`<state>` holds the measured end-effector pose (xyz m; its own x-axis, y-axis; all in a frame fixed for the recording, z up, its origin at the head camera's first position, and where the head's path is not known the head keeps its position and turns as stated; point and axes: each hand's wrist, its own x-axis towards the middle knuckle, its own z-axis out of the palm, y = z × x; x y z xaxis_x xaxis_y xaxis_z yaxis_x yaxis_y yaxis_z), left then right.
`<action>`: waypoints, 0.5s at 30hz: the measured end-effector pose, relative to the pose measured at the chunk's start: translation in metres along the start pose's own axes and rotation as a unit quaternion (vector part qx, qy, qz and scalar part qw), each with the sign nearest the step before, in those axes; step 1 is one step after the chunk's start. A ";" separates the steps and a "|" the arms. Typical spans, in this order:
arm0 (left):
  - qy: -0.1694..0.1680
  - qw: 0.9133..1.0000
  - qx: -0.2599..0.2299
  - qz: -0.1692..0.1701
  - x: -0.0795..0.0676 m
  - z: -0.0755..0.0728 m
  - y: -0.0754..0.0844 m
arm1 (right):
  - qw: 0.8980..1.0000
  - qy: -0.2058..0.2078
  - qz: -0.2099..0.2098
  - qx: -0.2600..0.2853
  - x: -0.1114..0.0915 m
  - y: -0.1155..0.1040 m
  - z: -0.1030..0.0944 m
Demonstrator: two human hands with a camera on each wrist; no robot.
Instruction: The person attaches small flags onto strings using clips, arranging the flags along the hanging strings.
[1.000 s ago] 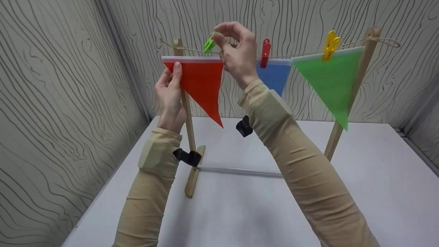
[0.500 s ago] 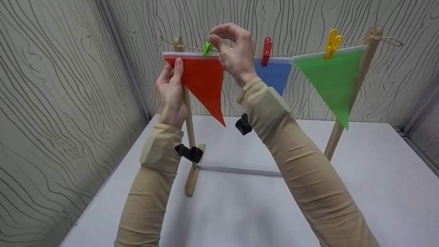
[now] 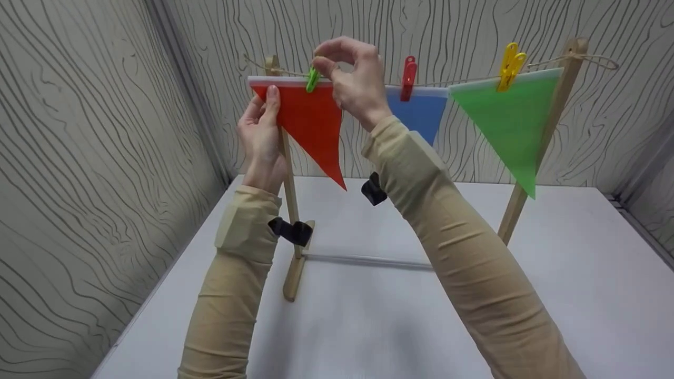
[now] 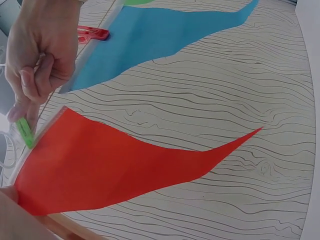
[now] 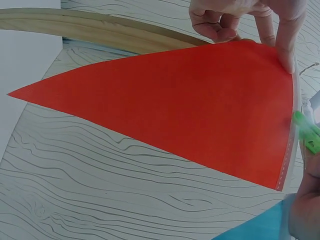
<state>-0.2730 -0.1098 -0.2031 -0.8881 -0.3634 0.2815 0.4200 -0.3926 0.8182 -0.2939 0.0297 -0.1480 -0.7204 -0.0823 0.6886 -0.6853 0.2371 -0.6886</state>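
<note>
A red triangular flag [image 3: 313,113] with a white top band hangs point down at the left end of the string. My left hand [image 3: 260,137] pinches its upper left corner, thumb in front and fingers behind. Between thumb and forefinger my right hand [image 3: 360,79] holds a green clothespin [image 3: 313,80], whose tip overlaps the flag's white band. In the right wrist view the green clothespin [image 5: 309,132] reaches over the band's edge. Whether its jaws grip the string too, I cannot tell.
A red clothespin [image 3: 408,79] holds a blue flag [image 3: 418,113], and a yellow clothespin [image 3: 509,68] a green flag [image 3: 508,121]. The string [image 3: 447,83] runs between two wooden posts [image 3: 511,221]. A pale rod [image 3: 368,259] joins the stand low over the white table [image 3: 337,326].
The green clothespin has come down and slightly left onto the red flag's top band with my right hand. My left hand has raised the flag slightly toward the string.
</note>
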 end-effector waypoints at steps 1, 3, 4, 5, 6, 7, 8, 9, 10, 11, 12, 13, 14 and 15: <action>0.000 1.000 -0.003 -0.001 0.000 0.000 0.000 | 1.000 -0.004 0.003 -0.001 0.000 0.000 0.000; 0.002 1.000 -0.005 -0.003 0.000 0.001 0.001 | 1.000 -0.013 0.011 -0.007 0.000 -0.001 0.000; 0.003 1.000 -0.005 -0.003 0.000 0.001 0.001 | 1.000 -0.018 0.017 -0.010 0.000 -0.001 -0.001; 0.003 1.000 -0.007 -0.004 0.000 0.002 0.001 | 0.999 -0.024 0.025 -0.011 0.000 -0.002 -0.001; 0.004 1.000 -0.008 -0.006 0.001 0.002 0.001 | 0.999 -0.029 0.032 -0.013 0.000 -0.002 -0.001; 0.004 1.000 -0.009 -0.009 0.001 0.002 0.001 | 0.999 -0.034 0.038 -0.013 -0.001 -0.002 -0.002; 0.004 1.000 -0.008 -0.011 0.000 0.003 0.002 | 0.998 -0.039 0.047 -0.009 -0.001 -0.002 -0.002; 0.005 1.000 -0.007 -0.012 0.001 0.003 0.001 | 0.997 -0.046 0.056 0.000 -0.001 -0.002 -0.003; 0.005 1.000 -0.007 -0.015 0.000 0.003 0.001 | 0.997 -0.051 0.064 0.007 -0.002 -0.002 -0.003; 0.005 1.000 -0.007 -0.016 0.000 0.003 0.001 | 0.996 -0.056 0.072 0.017 -0.002 -0.002 -0.004; 0.006 1.000 -0.008 -0.018 0.001 0.003 0.001 | 0.995 -0.060 0.077 0.026 -0.003 -0.002 -0.005; 0.006 1.000 -0.008 -0.018 0.000 0.003 0.001 | 0.994 -0.063 0.082 0.035 -0.004 -0.002 -0.005; 0.006 1.000 -0.010 -0.019 0.000 0.003 0.001 | 0.993 -0.066 0.088 0.042 -0.005 -0.001 -0.006; 0.005 1.000 -0.009 -0.017 0.001 0.002 0.000 | 0.993 -0.069 0.088 0.046 -0.005 -0.001 -0.007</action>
<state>-0.2739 -0.1081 -0.2015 -0.9001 -0.3582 0.2480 0.3924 -0.4194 0.8186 -0.2886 0.0364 -0.1495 -0.8327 -0.1816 0.5231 -0.5505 0.1697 -0.8174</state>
